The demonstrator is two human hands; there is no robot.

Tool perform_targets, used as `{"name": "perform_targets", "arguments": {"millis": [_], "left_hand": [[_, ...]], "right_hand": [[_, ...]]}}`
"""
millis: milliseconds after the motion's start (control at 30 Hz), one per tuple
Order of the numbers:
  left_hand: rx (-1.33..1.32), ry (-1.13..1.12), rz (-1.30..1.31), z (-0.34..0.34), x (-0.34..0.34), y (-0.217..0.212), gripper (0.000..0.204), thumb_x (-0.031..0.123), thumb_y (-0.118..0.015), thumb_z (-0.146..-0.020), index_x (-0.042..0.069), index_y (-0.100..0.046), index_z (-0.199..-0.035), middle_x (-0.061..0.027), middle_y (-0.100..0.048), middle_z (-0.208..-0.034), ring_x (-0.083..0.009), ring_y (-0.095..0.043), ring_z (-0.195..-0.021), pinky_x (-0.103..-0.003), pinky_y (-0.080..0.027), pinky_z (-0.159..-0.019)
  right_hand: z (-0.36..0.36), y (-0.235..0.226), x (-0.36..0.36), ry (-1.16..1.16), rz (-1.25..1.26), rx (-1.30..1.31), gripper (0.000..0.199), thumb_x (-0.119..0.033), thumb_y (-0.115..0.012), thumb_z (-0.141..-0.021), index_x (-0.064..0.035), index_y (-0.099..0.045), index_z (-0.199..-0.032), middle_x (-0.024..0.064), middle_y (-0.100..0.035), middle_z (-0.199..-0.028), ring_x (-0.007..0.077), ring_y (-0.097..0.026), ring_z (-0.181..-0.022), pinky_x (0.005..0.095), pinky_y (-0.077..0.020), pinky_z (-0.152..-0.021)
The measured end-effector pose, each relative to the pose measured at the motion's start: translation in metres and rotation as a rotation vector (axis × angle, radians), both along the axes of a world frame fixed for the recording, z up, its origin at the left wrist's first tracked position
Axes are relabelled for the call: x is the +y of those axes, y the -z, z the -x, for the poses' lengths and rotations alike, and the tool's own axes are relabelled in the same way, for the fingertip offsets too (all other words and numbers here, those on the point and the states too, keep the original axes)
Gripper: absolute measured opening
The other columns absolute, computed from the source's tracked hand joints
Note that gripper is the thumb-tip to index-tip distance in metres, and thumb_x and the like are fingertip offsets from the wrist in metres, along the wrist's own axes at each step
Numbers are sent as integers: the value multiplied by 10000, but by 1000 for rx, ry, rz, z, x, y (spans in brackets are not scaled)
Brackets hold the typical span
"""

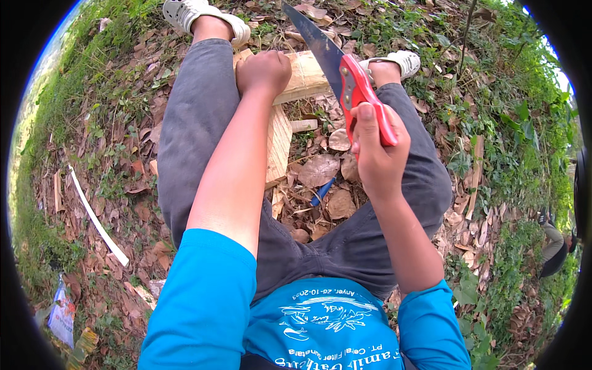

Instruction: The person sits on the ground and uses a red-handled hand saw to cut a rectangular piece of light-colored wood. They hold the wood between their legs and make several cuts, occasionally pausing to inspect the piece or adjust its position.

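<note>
I am crouched over leaf-covered ground, grey trouser legs to either side. My left hand [264, 71] is closed in a fist and presses down on a pale wooden plank [306, 77] that lies across between my feet. A second plank [279, 145] runs from under it toward me. My right hand [377, 155] grips the red handle of a handsaw [351, 83]. Its dark blade slants up and to the left across the far plank, just right of my left hand.
Dry brown leaves and green weeds cover the ground. A blue pen-like object [322, 192] lies between my legs. A long white strip [97, 219] lies at left, litter [63, 311] at the lower left. Another person [554, 246] crouches at the far right edge.
</note>
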State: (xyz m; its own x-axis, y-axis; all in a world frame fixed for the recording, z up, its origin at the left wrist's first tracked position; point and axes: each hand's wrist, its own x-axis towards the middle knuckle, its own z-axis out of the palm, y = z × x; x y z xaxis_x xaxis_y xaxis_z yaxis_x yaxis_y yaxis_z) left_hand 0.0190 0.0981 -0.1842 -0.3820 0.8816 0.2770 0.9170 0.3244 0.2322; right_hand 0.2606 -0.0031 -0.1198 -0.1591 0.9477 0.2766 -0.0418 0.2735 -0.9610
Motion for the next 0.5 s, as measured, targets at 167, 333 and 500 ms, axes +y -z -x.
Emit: {"name": "perform_targets", "arguments": {"millis": [167,333,500], "left_hand": [[-13,-23,21,-7,4,-3,512,343,-340,-994,89,-784,-996,-144,-766,-1053,-345,-716,-1012,-514,-464,-993],[-73,-73,98,-4,11,-9,519,375,-331,-987,104,-758,-1103,-167,-739,-1156,-363,-680,-1128,-505,-446,-1039],[-100,-68,100,-4,11,-12,519,375,-333,-988,109,-766,-1091,-168,-743,-1143,-361,-686,-1119,-506,-449,-1035]], "right_hand": [[37,23,21,80,-103,-35,317,-235,-696,-1011,-23,-584,-803,25,-485,-635,119,-419,-573,329,-366,-549],[51,19,32,80,-135,-75,352,-251,-707,-1001,-24,-571,-770,38,-490,-615,133,-420,-558,335,-370,-543],[50,15,36,51,-154,-160,342,-237,-710,-995,-18,-578,-768,44,-501,-614,136,-421,-553,335,-375,-539]]}}
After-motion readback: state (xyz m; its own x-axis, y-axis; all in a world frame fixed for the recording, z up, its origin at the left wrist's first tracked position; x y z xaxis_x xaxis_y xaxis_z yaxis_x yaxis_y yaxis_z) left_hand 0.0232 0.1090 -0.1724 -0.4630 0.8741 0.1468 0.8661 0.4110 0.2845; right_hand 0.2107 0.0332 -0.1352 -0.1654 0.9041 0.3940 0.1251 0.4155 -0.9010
